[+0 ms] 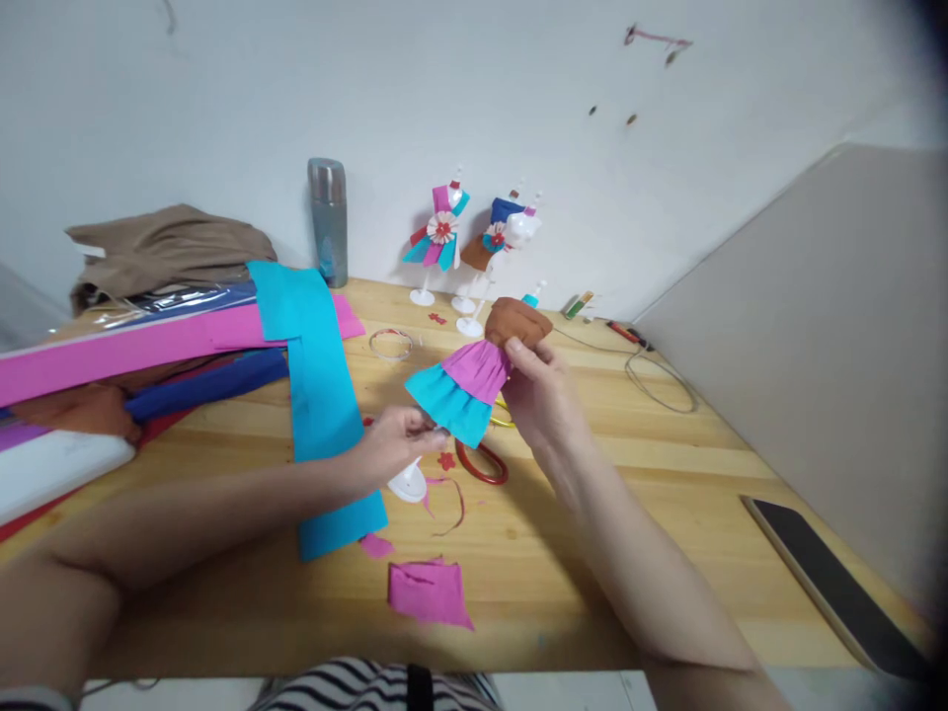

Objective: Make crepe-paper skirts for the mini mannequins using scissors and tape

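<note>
Pale wooden tabletop runs back to a white wall, its front edge by my striped clothes. A turquoise strip passes under my left forearm; wood stretches from my right forearm to a phone (near the side panel). Over mid-table, my right hand pinches the brown top of the tilted dress form; my left hand is closed around its stand, below the skirt.

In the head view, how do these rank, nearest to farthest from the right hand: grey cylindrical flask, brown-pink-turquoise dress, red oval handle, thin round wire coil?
1. Brown-pink-turquoise dress: in the right hand.
2. Red oval handle: just below, left.
3. Wire coil: farther left.
4. Grey flask: back left, by the wall.
</note>
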The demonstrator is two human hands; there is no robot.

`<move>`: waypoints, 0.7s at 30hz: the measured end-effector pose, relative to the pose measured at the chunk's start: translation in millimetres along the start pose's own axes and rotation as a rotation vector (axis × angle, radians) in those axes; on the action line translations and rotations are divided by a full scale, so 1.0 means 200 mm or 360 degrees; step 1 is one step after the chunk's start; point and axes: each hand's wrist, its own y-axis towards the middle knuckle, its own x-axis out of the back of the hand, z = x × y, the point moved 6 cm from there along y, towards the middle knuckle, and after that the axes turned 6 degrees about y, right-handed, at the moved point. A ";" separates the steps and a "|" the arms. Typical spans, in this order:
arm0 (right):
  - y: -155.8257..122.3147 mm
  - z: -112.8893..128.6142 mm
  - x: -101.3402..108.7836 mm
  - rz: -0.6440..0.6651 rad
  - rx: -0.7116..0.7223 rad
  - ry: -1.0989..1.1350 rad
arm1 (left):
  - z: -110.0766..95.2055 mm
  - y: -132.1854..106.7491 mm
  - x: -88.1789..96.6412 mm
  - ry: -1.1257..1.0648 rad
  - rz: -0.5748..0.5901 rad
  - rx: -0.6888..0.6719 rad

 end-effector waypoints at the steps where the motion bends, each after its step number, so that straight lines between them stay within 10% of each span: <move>1: 0.00 0.00 -0.01 0.0037 -0.0002 -0.0003 | 0.01 0.00 -0.01 -0.0046 0.0042 0.0074; 7: -0.01 0.01 0.01 0.0061 0.0142 -0.0293 | 0.00 -0.01 0.00 -0.0439 0.0064 0.0078; 14: -0.15 0.14 -0.12 0.0220 0.1248 -0.1584 | 0.02 0.02 0.03 -0.0453 -0.0050 0.0027; 21: -0.21 0.12 -0.18 0.0229 0.1671 -0.2047 | 0.01 0.00 0.02 -0.0355 -0.0052 0.0043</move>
